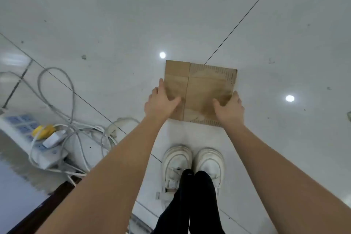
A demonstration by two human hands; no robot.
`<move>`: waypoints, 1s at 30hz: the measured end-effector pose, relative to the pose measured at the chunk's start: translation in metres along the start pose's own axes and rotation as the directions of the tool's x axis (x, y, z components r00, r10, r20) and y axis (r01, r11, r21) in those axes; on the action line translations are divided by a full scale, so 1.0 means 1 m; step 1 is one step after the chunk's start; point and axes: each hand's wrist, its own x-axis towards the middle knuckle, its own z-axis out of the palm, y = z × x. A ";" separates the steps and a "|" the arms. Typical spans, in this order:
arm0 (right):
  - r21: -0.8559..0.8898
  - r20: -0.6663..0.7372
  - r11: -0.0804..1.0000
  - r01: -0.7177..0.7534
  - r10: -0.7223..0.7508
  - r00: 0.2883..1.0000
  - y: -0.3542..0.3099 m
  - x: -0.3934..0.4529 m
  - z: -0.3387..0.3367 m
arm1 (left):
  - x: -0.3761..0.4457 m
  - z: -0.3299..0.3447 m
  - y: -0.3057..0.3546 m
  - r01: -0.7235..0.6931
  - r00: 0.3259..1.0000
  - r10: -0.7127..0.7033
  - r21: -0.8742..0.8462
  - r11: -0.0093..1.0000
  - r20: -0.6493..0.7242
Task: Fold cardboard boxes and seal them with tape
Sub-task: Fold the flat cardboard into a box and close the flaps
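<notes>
The fingers of the left hand [161,100] wrap the left edge of the flat brown cardboard box [201,89], thumb on top; the right hand [228,107] mirrors this at the right edge, its fingers hidden underneath. Held level over the glossy white tiled floor [114,15], ahead of the white shoes [191,163], it probably awaits opening out.

1. glossy white tiled floor [114,15], dark grout lines.
2. white power strip [28,137] at left, yellow plug [42,130] inserted, tangled white cables [76,131] beside.
3. white shoes [191,165], side by side.
</notes>
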 end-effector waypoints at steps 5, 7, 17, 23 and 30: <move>0.082 -0.045 0.996 0.016 -0.013 0.999 -0.002 0.012 0.014 | 0.019 0.017 0.009 0.020 0.992 -0.025 -0.044 0.999 -0.127; 0.065 -0.024 0.998 0.014 -0.013 1.000 -0.005 0.015 0.018 | 0.021 0.024 0.013 -0.006 0.992 0.000 -0.043 0.999 -0.129; 0.000 0.011 0.998 -0.066 0.066 0.998 -0.006 -0.003 0.019 | 0.010 0.018 0.007 -0.060 0.995 0.040 -0.224 0.973 -0.090; -0.003 0.078 0.999 -0.033 0.034 0.996 -0.020 -0.053 -0.017 | -0.047 -0.017 0.010 0.024 1.000 -0.024 -0.185 0.982 0.003; -0.163 0.106 0.985 0.056 -0.039 0.994 -0.052 -0.156 -0.085 | -0.149 -0.083 0.025 0.065 0.998 -0.065 -0.235 0.970 0.007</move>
